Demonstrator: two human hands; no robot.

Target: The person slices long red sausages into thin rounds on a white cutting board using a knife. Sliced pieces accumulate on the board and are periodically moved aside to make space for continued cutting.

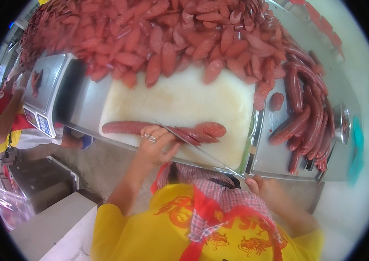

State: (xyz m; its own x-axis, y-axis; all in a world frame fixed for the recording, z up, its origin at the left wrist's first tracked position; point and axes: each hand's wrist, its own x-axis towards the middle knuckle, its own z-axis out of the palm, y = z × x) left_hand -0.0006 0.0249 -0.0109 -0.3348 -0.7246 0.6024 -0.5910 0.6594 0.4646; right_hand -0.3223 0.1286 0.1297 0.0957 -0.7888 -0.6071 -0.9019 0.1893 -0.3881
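Note:
A long dark-red sausage (125,127) lies crosswise on the white cutting board (171,98), its right part cut into slanted slices (210,128). My left hand (156,141), with a ring on one finger, is closed on the sausage, fingertips just left of the blade. My right hand (265,185) is closed round the handle end of a long thin knife (210,155) near the board's lower right corner. The blade slants up and left across the sausage, beside my left fingers. The knife's handle is mostly hidden in my right hand.
A huge heap of sliced sausage (162,39) covers the board's far side. Whole sausages (313,117) pile on the steel table at right, near a metal bowl (342,124). A digital scale (47,93) stands left, with another person's arm (12,106) beside it.

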